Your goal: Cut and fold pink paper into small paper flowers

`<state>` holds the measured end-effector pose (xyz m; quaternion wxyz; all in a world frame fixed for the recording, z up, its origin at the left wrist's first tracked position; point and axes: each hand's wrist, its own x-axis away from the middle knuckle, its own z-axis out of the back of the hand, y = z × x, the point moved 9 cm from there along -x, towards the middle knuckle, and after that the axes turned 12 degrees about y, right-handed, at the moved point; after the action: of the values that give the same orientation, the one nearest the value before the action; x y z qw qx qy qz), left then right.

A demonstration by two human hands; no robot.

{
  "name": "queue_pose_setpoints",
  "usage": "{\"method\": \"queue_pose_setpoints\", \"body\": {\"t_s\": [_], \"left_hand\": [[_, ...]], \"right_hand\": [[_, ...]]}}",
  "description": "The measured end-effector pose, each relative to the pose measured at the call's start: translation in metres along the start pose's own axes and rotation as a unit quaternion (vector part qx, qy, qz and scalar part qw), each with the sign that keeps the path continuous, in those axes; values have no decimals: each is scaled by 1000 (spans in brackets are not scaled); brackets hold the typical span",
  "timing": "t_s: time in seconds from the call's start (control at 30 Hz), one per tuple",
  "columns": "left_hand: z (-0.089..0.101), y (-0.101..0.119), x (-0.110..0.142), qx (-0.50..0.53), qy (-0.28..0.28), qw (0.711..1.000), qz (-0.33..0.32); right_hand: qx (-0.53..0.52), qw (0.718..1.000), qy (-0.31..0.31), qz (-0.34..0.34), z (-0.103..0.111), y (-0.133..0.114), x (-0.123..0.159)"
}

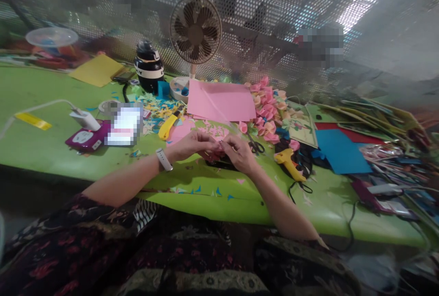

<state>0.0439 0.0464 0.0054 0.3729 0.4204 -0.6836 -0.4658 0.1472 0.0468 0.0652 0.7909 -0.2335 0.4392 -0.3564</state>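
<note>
My left hand [197, 145], with a white band at its wrist, and my right hand [238, 153] meet above the table's front part. Their fingertips pinch a small piece of pink paper [219, 146] between them; its exact shape is partly hidden. Below the hands lies a dark object [222, 164] that I cannot make out. Pink paper scraps [211, 127] are strewn just beyond the fingers. Black-handled scissors [258, 147] rest to the right of my right hand. Left of the scraps is a yellow utility knife [168, 126].
Pink sheets [221, 100] lie behind the hands, beside a heap of pink paper petals [269, 113]. A yellow glue gun [291, 163] with a cord is at right, near blue paper [343, 152]. A phone [124, 124], purple extension socket [85, 138], black jug [150, 69] and fan [196, 30] stand around.
</note>
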Motion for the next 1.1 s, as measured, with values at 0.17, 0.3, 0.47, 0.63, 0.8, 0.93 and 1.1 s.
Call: {"method": "queue_pose_setpoints", "body": {"t_s": [0.17,0.3,0.47,0.63,0.8,0.93,1.1], "left_hand": [[-7,-1,3,-19,-32,999,9],[-4,2,2,-18,-22,1000,-13],[2,2,-1,-44,15,998,-39],[13,5,-4,-49,78,994,-64],[31,9,-8,-10,150,986,-71],[37,11,-10,1,173,982,-74],[39,10,-10,-5,173,983,-60]], "right_hand": [[12,1000,12,2,1,0,0],[50,999,14,15,0,1,-1],[65,997,1,36,-6,0,0],[79,996,-33,-22,7,20,-7],[386,904,-51,-177,72,77,-16],[529,783,-166,-280,94,120,-2],[536,771,-186,-291,94,137,1]]}}
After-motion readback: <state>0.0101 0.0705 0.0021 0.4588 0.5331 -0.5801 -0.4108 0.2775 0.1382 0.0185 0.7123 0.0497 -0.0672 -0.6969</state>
